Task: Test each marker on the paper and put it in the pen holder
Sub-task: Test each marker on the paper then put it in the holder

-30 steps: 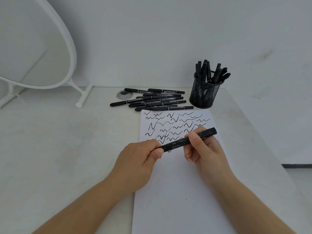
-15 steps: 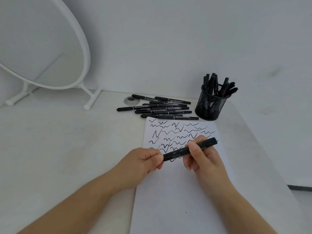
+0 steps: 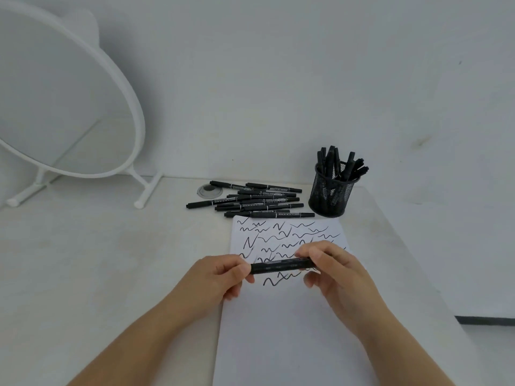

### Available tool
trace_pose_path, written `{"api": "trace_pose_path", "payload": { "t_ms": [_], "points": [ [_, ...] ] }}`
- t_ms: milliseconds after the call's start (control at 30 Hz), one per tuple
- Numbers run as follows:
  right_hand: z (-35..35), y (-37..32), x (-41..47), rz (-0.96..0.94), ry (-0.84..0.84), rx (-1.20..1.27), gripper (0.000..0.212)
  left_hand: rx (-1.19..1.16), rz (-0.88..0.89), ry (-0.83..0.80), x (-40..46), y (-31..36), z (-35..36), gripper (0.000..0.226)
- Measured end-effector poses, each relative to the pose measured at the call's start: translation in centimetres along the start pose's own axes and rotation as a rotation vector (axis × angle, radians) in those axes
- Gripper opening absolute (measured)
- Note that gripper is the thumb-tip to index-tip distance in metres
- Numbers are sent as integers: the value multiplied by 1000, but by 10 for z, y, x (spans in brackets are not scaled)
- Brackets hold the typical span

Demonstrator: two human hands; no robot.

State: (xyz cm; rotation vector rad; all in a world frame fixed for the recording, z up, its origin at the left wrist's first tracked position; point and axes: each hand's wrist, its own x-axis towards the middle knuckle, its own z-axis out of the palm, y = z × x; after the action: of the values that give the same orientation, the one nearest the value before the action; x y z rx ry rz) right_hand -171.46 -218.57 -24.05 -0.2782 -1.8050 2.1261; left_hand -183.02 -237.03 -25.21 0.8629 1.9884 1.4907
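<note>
A black marker (image 3: 282, 267) lies level, long axis running left to right, above the scribbled paper (image 3: 278, 316). The left hand (image 3: 216, 277) pinches its left end and the right hand (image 3: 331, 270) its right end, fingers curled round the barrel.

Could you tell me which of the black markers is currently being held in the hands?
The marker held level above the paper, gripped at its ends by the left hand and right hand; others lie piled or stand in the holder.

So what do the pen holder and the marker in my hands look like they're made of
The pen holder looks like black metal wire mesh with a matte finish: markers show through its fine grid. The marker, held by the left hand and right hand, seems to be black plastic with a slight sheen and faint print.
</note>
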Motion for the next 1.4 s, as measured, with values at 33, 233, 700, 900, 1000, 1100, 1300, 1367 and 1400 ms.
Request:
{"api": "trace_pose_path", "payload": {
  "t_ms": [33, 233, 700, 900, 1000, 1100, 1300, 1367, 1400],
  "points": [
    [-4, -7, 0, -18, 2, -142, 7, 19, -3, 29, 0, 0, -2, 33],
    [-7, -32, 20, -238, -28, -1226, 13, 191, 48, 184, 17, 12, 4, 33],
    [-21, -69, 74, -400, 63, -1380, 15, 362, 165, 228, 82, 31, 19, 12],
    [-56, -95, 106, -486, 490, -943, 44, 763, 189, 363, 122, 6, 7, 18],
    [-61, -97, 115, -541, 550, -859, 53, 863, 177, 354, 134, 0, 11, 20],
    [-66, -93, 123, -529, 598, -790, 52, 918, 170, 331, 140, -6, 17, 21],
    [-74, -76, 137, -492, 592, -847, 50, 940, 196, 315, 140, -15, 17, 26],
    [-77, -71, 141, -483, 613, -843, 46, 940, 199, 308, 139, -16, 16, 26],
    [-77, -69, 143, -476, 621, -844, 42, 941, 194, 309, 139, -17, 15, 27]
  ]
}}
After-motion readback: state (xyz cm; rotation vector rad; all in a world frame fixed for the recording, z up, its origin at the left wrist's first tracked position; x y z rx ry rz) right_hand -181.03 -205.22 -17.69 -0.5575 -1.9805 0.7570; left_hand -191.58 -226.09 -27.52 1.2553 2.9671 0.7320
